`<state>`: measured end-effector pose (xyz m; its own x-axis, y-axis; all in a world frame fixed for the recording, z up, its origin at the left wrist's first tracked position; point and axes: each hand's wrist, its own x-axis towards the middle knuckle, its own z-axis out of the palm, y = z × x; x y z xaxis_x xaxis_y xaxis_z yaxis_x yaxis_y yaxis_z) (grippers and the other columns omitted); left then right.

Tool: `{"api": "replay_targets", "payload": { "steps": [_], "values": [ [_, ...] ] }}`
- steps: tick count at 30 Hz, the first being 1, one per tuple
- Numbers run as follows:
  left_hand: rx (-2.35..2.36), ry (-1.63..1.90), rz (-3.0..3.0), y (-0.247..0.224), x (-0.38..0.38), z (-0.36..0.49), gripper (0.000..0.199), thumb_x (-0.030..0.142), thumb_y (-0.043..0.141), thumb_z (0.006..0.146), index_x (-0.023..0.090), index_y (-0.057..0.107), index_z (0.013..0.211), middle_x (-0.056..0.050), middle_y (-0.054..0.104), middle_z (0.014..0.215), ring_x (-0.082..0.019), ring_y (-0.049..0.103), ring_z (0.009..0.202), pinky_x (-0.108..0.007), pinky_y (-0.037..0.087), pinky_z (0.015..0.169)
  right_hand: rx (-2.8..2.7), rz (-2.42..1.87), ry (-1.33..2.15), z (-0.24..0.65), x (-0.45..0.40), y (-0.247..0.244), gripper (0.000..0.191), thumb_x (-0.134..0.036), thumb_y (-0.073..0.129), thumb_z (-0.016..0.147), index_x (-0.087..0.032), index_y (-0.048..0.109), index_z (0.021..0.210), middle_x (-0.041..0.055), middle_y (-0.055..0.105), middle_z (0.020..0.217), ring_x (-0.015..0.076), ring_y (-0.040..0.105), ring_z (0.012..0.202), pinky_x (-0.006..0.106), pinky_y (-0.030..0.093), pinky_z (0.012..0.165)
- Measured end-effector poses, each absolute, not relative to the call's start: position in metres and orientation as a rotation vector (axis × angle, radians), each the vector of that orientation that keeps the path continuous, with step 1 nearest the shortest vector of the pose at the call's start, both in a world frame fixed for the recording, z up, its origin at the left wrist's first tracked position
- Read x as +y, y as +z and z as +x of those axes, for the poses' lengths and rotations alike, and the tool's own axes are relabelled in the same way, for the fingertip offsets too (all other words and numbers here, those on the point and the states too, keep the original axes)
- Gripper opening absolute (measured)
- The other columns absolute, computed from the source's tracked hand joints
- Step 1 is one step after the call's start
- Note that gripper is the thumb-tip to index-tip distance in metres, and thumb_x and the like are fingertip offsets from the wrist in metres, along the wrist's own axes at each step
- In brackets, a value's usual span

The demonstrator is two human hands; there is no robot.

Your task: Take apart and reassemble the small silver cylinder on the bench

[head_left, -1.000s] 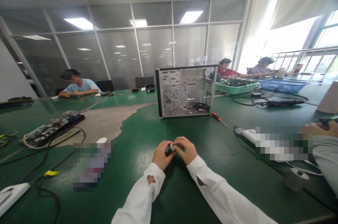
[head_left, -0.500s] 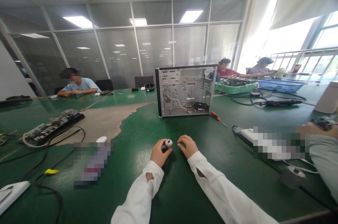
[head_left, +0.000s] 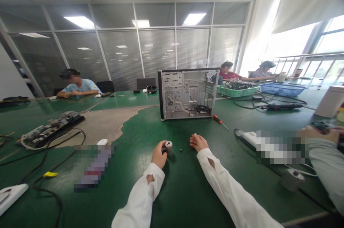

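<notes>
My left hand [head_left: 159, 154] is curled round the side of a small silver metal cylinder [head_left: 168, 148]. The cylinder stands upright on the green table, with dark holes in its top face. Just to the right of it lies a tiny dark part [head_left: 181, 150], too small to make out. Beyond that part, my right hand [head_left: 199, 142] is half curled with its fingers loosely extended and nothing visible in it.
An opened computer case [head_left: 188, 93] stands ahead, with an orange screwdriver [head_left: 220, 122] beside it. Cables and a power strip [head_left: 51, 131] lie left. Green [head_left: 238, 92] and blue [head_left: 283, 89] baskets sit at the back right. Another person's arm [head_left: 322, 156] reaches in from the right.
My right hand has moved right, away from the cylinder. The tiny dark part now shows on the table between the hands. My left hand and the cylinder have shifted slightly left.
</notes>
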<state>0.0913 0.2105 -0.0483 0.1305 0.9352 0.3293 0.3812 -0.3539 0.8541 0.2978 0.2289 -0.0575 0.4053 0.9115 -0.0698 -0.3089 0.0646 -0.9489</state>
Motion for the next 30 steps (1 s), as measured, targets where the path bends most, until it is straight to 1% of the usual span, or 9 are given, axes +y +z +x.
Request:
{"api": "replay_targets", "payload": {
  "steps": [5, 10, 13, 18, 22, 24, 26, 28, 30],
  "values": [
    [1.269, 1.229, 1.739, -0.052, 0.216, 0.088, 0.049, -0.008, 0.034, 0.053, 0.016, 0.052, 0.092, -0.005, 0.061, 0.091, -0.013, 0.057, 0.080, -0.029, 0.042, 0.079, -0.539, -1.079, 1.101, 0.304, 0.227, -0.054, 0.024, -0.038, 0.059, 0.062, -0.015, 0.051, 0.065, 0.0017, 0.057, 0.052, 0.0117, 0.055, 0.049, 0.024, 0.045, 0.046],
    [1.254, 1.227, 1.717, -0.049, 0.214, 0.089, 0.044, -0.008, 0.034, 0.053, 0.016, 0.054, 0.084, -0.003, 0.062, 0.084, -0.011, 0.057, 0.075, -0.025, 0.043, 0.076, -0.544, -1.073, 1.098, 0.302, 0.224, -0.051, 0.024, -0.037, 0.061, 0.061, -0.015, 0.053, 0.066, 0.0020, 0.057, 0.050, 0.0135, 0.056, 0.049, 0.025, 0.045, 0.045],
    [1.263, 1.221, 1.721, -0.045, 0.211, 0.090, 0.043, -0.008, 0.034, 0.053, 0.016, 0.055, 0.082, -0.001, 0.062, 0.081, -0.011, 0.057, 0.074, -0.024, 0.044, 0.075, -0.588, -1.088, 1.075, 0.301, 0.222, -0.049, 0.025, -0.039, 0.060, 0.061, -0.015, 0.054, 0.068, 0.0024, 0.058, 0.050, 0.0142, 0.056, 0.049, 0.026, 0.046, 0.045],
    [1.287, 1.209, 1.756, -0.042, 0.208, 0.090, 0.040, -0.007, 0.035, 0.054, 0.016, 0.055, 0.080, -0.001, 0.062, 0.078, -0.011, 0.057, 0.073, -0.024, 0.044, 0.072, -0.720, -1.134, 1.005, 0.299, 0.221, -0.048, 0.024, -0.039, 0.057, 0.063, -0.015, 0.054, 0.066, 0.0042, 0.058, 0.054, 0.0146, 0.057, 0.050, 0.027, 0.046, 0.046],
    [1.298, 1.199, 1.769, -0.043, 0.209, 0.088, 0.038, -0.007, 0.035, 0.055, 0.017, 0.055, 0.077, 0.000, 0.062, 0.076, -0.011, 0.057, 0.071, -0.023, 0.044, 0.071, -0.852, -1.189, 0.922, 0.290, 0.212, -0.046, 0.022, -0.035, 0.057, 0.062, -0.015, 0.056, 0.071, 0.0031, 0.059, 0.062, 0.0135, 0.055, 0.054, 0.025, 0.045, 0.046],
    [1.315, 1.182, 1.789, -0.043, 0.210, 0.087, 0.035, -0.005, 0.036, 0.056, 0.018, 0.055, 0.074, 0.000, 0.062, 0.073, -0.011, 0.057, 0.069, -0.023, 0.044, 0.069, -1.007, -1.192, 0.846, 0.280, 0.203, -0.044, 0.021, -0.033, 0.058, 0.061, -0.017, 0.058, 0.075, 0.0028, 0.060, 0.071, 0.0144, 0.055, 0.063, 0.026, 0.046, 0.052],
    [1.332, 1.157, 1.817, -0.042, 0.211, 0.087, 0.033, -0.003, 0.035, 0.056, 0.017, 0.056, 0.071, 0.001, 0.062, 0.068, -0.011, 0.057, 0.065, -0.023, 0.044, 0.066, -1.311, -1.169, 0.687, 0.266, 0.192, -0.041, 0.025, -0.030, 0.055, 0.064, -0.018, 0.058, 0.087, 0.0040, 0.059, 0.081, 0.0155, 0.054, 0.073, 0.027, 0.046, 0.060],
    [1.314, 1.130, 1.835, -0.042, 0.210, 0.087, 0.032, -0.002, 0.035, 0.056, 0.017, 0.057, 0.069, 0.001, 0.061, 0.063, -0.011, 0.057, 0.060, -0.023, 0.044, 0.063, -1.648, -1.130, 0.475, 0.253, 0.181, -0.038, 0.035, -0.026, 0.050, 0.069, -0.019, 0.052, 0.103, 0.0065, 0.056, 0.092, 0.0168, 0.052, 0.082, 0.031, 0.045, 0.070],
    [1.249, 1.102, 1.846, -0.041, 0.208, 0.089, 0.030, 0.000, 0.034, 0.055, 0.017, 0.057, 0.067, 0.001, 0.061, 0.060, -0.011, 0.057, 0.058, -0.023, 0.044, 0.061, -1.862, -1.116, 0.319, 0.242, 0.173, -0.036, 0.041, -0.022, 0.048, 0.070, -0.018, 0.046, 0.111, 0.0083, 0.052, 0.100, 0.0183, 0.048, 0.091, 0.034, 0.041, 0.079]
  ]
}}
